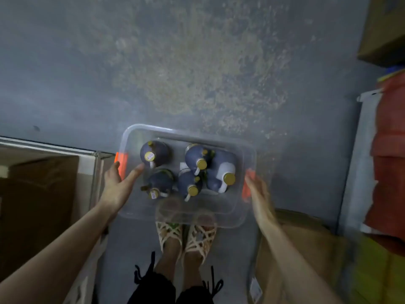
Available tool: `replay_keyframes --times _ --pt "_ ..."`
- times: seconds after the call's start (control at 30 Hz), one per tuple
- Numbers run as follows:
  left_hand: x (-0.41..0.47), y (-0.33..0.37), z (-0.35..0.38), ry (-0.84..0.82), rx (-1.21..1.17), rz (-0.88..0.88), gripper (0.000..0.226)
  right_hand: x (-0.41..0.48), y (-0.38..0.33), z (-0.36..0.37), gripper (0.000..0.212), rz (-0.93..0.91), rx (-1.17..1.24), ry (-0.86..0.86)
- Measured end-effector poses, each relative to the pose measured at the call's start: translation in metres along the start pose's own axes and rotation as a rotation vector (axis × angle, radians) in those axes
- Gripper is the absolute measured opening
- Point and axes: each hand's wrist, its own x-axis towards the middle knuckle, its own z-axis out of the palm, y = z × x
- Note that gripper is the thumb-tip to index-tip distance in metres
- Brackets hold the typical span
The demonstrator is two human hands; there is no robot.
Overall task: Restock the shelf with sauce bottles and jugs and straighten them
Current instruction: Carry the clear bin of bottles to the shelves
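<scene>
A clear plastic bin (236, 218) with orange side handles (121, 162) stands on the grey floor just ahead of my feet. Inside it stand several dark sauce jugs (154, 153) with gold caps, and one at the right has a white label (223, 172). My left hand (119, 186) reaches over the bin's left rim with straight fingers, its fingertips close to the nearest jug, and holds nothing. At the bin's right side, my right hand (258, 194) lies open with straight fingers next to the other orange handle (247, 187). The image is blurred.
A white shelf frame (54, 148) with brown cardboard boxes (37, 207) in it stands at the left. Another cardboard box (302, 260) sits at the lower right. Red sacks (390, 161) on a white rack and a box (383, 29) fill the right edge. Bare concrete floor (186, 62) stretches ahead.
</scene>
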Motion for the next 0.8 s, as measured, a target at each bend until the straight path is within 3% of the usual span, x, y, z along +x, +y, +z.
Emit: replay_keyframes --times 0.13,0.27,0.47,0.57,0.63,0.8 --pt "0.025 -0.025 0.000 0.047 -0.024 -0.010 0.100 0.023 0.023 0.005 0.067 0.063 -0.028 -0.006" --pt "0.044 -0.033 0.012 0.035 -0.104 0.015 0.060 0.048 0.048 0.011 0.068 0.090 0.015 0.020" --pt "0.065 -0.042 0.019 0.096 -0.124 0.006 0.055 0.078 0.067 0.024 0.068 0.087 0.028 0.061" --pt "0.062 -0.040 0.016 0.117 -0.133 0.004 0.059 0.076 0.068 0.026 0.047 0.052 0.085 0.086" --pt "0.057 -0.040 0.011 0.150 -0.103 -0.006 0.075 0.068 0.067 0.022 0.036 0.027 0.097 0.091" --pt "0.060 -0.052 0.002 0.188 0.015 -0.081 0.087 0.061 0.063 0.013 0.046 0.031 0.047 0.081"
